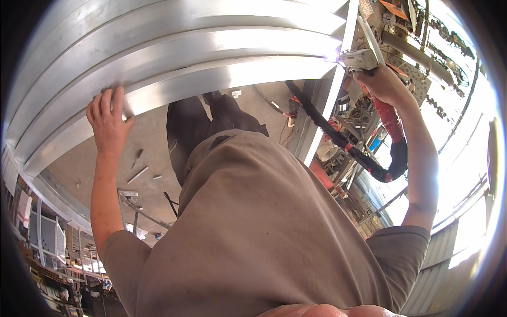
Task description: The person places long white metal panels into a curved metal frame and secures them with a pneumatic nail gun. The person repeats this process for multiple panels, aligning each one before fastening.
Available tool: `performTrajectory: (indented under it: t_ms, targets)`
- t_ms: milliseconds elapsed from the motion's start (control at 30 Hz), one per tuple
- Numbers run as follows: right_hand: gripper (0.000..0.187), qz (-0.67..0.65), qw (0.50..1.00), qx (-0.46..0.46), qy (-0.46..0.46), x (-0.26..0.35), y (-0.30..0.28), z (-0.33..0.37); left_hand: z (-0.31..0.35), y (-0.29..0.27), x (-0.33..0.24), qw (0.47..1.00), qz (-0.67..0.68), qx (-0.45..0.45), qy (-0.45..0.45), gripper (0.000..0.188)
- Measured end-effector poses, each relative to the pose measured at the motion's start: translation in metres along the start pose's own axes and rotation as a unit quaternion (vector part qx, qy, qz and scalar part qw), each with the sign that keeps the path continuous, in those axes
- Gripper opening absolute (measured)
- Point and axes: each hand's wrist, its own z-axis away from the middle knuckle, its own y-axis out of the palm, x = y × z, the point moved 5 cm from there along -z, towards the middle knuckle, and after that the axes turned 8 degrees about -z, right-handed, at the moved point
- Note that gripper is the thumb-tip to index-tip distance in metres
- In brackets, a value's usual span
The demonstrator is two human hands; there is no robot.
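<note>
Slat [185, 82], nearest of a metal row, lies ahead of the body, long axis running left to right into the frame bar [332, 96]. Right grip [388, 85] is closed round a white tool [360, 59], just right of that joint; nose points left, glow at its tip; contact unclear from my remote view. Hose [390, 120] hangs below. Left grip [109, 124] touches the slat's left part, thumb apart; pinching or resting, I cannot tell. I judge the right grip nearer the joint.
</note>
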Motion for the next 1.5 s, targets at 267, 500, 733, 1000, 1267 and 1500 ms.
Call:
performTrajectory:
  t_ms: [267,500,733,1000,1267,1500]
  targets:
    - [0.036,0.024,1.000,-0.003,0.016,0.013,-0.004,0.009,0.000,0.000,0.001,1.000,0.004,-0.014,-0.001,0.085]
    - [0.034,0.034,0.999,-0.010,-0.005,0.010,-0.007,0.008,0.001,0.002,0.003,1.000,0.005,-0.009,0.000,0.088]
    - [0.037,0.035,0.999,-0.015,-0.027,-0.005,-0.005,0.000,0.002,0.003,0.003,1.000,0.003,0.009,-0.005,0.088]
    - [0.037,-0.003,0.999,-0.018,0.041,0.003,-0.013,0.028,0.002,0.004,0.004,1.000,0.003,-0.008,0.002,0.087]
    - [0.039,-0.224,0.961,-0.161,0.005,-0.102,-0.007,0.088,0.003,0.006,0.004,1.000,0.006,0.002,0.009,0.097]
    - [0.041,-0.532,0.811,-0.222,0.102,-0.277,0.113,0.081,0.004,-0.009,-0.008,0.999,-0.035,0.022,-0.015,0.094]
